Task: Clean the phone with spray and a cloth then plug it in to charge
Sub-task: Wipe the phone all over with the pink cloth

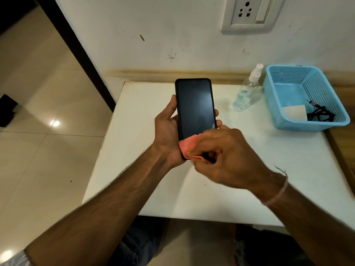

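Observation:
My left hand (pixel 167 129) grips a black phone (pixel 195 106) upright above the white table (pixel 146 185), dark screen facing me. My right hand (pixel 224 158) is closed on a small pink cloth (pixel 189 147), which is pressed against the lower end of the screen. The cloth and my right hand hide the phone's bottom edge. A clear spray bottle (pixel 247 91) with a white nozzle stands on the table to the right of the phone. A wall socket (pixel 247 13) with a switch sits high on the wall at the upper right.
A blue perforated plastic basket (pixel 317 83) stands at the table's back right, holding a white charger block (pixel 294 112) and a black cable (pixel 320 114). Beige floor tiles lie left of the table. My knees show under the near table edge.

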The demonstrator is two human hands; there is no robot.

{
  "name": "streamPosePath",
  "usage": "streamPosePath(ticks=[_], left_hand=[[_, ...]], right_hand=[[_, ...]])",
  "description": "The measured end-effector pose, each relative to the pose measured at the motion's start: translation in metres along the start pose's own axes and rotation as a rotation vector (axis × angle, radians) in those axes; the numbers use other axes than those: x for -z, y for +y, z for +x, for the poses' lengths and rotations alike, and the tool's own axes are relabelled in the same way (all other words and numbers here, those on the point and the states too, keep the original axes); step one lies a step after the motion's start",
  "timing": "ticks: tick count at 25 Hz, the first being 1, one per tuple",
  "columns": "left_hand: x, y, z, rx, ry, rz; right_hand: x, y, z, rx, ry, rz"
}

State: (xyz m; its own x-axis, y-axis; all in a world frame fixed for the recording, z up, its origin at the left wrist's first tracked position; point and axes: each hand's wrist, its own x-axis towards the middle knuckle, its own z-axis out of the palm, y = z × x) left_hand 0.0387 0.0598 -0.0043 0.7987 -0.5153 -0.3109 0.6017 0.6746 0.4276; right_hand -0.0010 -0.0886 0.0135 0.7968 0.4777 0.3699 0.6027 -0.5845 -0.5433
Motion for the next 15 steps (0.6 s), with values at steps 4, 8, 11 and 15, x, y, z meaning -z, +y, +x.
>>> streamPosePath(ticks=[4,8,11,15], left_hand=[[-0.001,0.003,0.001,-0.009,0.013,0.017],[-0.003,0.003,0.001,-0.026,0.045,0.01],[-0.003,0.005,-0.001,-0.047,0.04,0.001],[-0.002,0.005,-0.001,-0.067,0.045,0.019]], right_hand=[[0.011,0.011,0.0,-0.141,0.28,-0.133],[-0.008,-0.01,-0.003,-0.067,0.112,-0.006],[-0.003,-0.002,-0.004,-0.168,0.209,0.015],[-0.013,-0.001,-0.01,-0.398,0.303,0.011]])
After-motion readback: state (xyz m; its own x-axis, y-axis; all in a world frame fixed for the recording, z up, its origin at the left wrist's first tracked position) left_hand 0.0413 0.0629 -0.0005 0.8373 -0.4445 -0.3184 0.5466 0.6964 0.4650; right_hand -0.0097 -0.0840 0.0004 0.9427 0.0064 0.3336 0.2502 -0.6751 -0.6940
